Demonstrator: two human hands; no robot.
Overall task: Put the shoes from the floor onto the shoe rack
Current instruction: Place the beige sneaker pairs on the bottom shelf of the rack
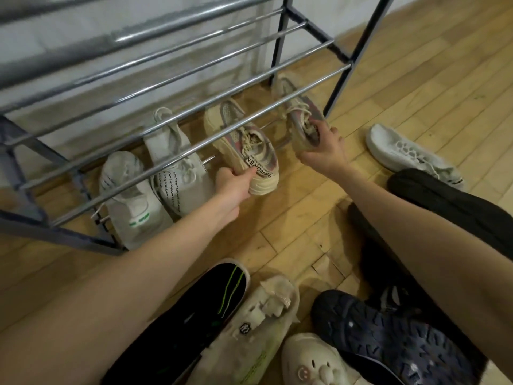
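Each hand (pixel 233 180) (pixel 323 151) grips 1 beige sneaker (pixel 244 143) (pixel 301 118) beneath rack bar (pixel 194 147).

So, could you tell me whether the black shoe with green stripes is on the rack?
No: the black shoe lies on the floor.

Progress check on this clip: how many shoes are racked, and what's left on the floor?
Done: two white sneakers on the rack's bottom tier. In hand: left hand and right hand each setting a beige sneaker there. Left: white shoe, four by the knees.
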